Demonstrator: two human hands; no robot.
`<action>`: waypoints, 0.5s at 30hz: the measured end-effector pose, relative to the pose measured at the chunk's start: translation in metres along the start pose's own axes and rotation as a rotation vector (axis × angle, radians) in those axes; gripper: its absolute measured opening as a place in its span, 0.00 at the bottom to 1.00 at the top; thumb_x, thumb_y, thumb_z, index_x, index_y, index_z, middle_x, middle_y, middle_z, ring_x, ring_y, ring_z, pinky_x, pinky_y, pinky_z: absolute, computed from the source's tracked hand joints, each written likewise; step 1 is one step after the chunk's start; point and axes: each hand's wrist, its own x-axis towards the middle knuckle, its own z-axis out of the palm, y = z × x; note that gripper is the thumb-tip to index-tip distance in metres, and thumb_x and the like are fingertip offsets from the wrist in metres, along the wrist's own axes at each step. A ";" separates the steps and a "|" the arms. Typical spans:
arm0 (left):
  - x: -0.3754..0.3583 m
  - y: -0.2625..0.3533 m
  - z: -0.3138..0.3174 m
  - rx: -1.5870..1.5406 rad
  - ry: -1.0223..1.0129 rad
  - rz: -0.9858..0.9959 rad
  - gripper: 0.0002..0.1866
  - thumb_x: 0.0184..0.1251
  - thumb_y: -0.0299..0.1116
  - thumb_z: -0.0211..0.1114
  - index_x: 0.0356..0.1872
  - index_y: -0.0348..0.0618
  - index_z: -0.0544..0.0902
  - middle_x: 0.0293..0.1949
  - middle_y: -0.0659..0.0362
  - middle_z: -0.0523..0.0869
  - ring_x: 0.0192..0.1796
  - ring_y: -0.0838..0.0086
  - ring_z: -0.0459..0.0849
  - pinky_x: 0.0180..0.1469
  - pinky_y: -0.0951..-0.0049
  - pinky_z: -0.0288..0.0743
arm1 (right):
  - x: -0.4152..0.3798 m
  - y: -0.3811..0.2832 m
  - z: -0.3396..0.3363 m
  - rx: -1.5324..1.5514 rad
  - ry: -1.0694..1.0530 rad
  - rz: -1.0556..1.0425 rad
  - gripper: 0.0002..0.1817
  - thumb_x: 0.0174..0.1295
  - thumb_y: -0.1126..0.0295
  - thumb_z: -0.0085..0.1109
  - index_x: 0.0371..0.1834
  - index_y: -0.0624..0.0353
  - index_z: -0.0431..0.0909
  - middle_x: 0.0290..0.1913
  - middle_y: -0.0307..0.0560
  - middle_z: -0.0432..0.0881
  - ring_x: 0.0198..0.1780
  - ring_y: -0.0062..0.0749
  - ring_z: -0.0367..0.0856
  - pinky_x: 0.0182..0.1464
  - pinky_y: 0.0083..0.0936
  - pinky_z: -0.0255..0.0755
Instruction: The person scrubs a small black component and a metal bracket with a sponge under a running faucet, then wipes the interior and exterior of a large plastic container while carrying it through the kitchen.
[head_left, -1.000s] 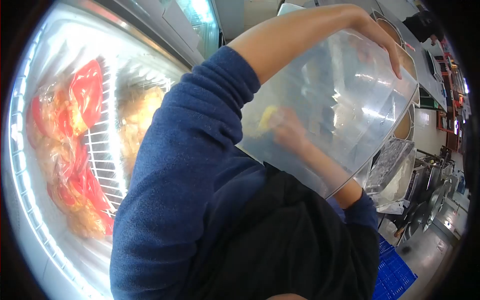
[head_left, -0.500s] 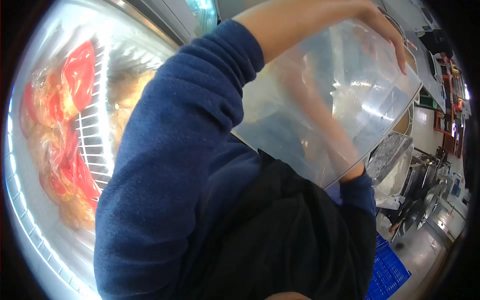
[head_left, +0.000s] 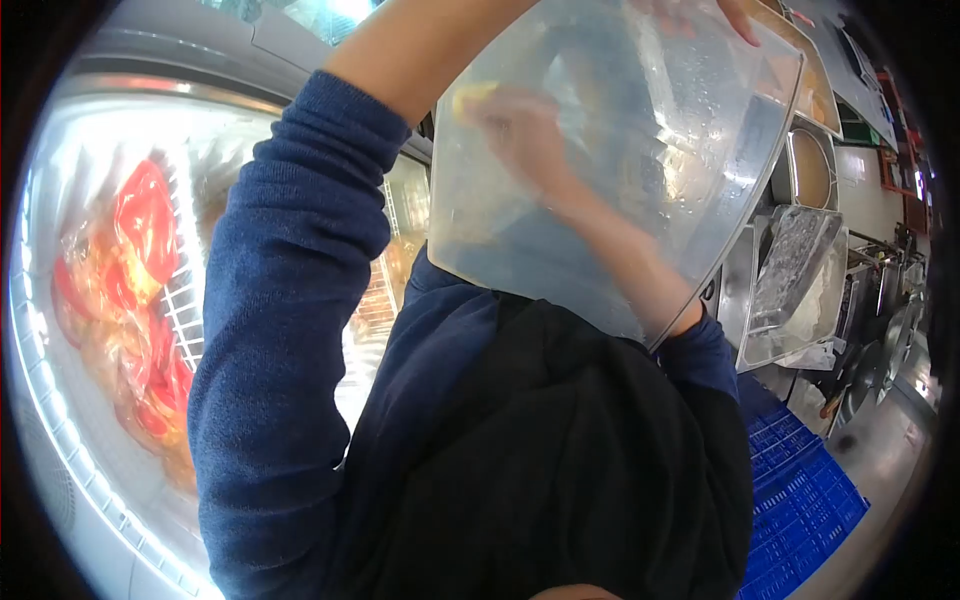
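Observation:
A large translucent plastic container is tilted on its side against my body, its open rim facing right. My left arm reaches over it, and my left hand, mostly cut off by the top edge of the view, grips its far upper part. My right hand is inside the container, seen blurred through the wall. Its fingers are closed on a yellow sponge, pressed to the inner wall near the closed end. Water drops show on the plastic by the rim.
At left, a lit refrigerator with wire shelves holds red-and-clear plastic bags of food. On the right are metal trays, a round container and a blue plastic crate on the floor.
My right hand has moved up and left inside the container, toward its closed end, and the yellow sponge now shows. The container and left arm have shifted up and left in view.

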 end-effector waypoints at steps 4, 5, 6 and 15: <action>-0.003 0.007 0.002 0.006 -0.042 -0.099 0.45 0.48 0.56 0.65 0.68 0.45 0.65 0.67 0.44 0.64 0.67 0.55 0.66 0.64 0.56 0.62 | 0.025 0.003 -0.002 -0.181 0.048 0.118 0.07 0.57 0.69 0.59 0.35 0.57 0.83 0.35 0.49 0.81 0.39 0.45 0.78 0.40 0.32 0.71; -0.015 0.022 0.008 0.041 -0.041 -0.070 0.44 0.48 0.57 0.65 0.67 0.44 0.67 0.67 0.44 0.65 0.66 0.56 0.67 0.64 0.57 0.63 | 0.035 0.006 -0.001 -0.325 0.194 0.101 0.07 0.57 0.68 0.60 0.35 0.57 0.84 0.36 0.48 0.82 0.39 0.44 0.79 0.39 0.32 0.72; -0.021 0.030 0.011 0.077 -0.036 -0.042 0.44 0.48 0.57 0.65 0.66 0.43 0.68 0.66 0.44 0.66 0.65 0.56 0.68 0.64 0.59 0.63 | 0.034 0.002 -0.001 -0.322 0.194 0.105 0.07 0.57 0.68 0.60 0.35 0.57 0.84 0.36 0.48 0.82 0.39 0.44 0.79 0.39 0.32 0.72; -0.009 0.020 -0.007 0.001 -0.139 -0.122 0.39 0.48 0.59 0.64 0.57 0.39 0.77 0.57 0.45 0.76 0.61 0.59 0.72 0.63 0.61 0.61 | 0.029 -0.014 -0.006 0.209 0.135 0.458 0.11 0.58 0.64 0.61 0.38 0.58 0.84 0.39 0.47 0.84 0.42 0.32 0.82 0.44 0.28 0.74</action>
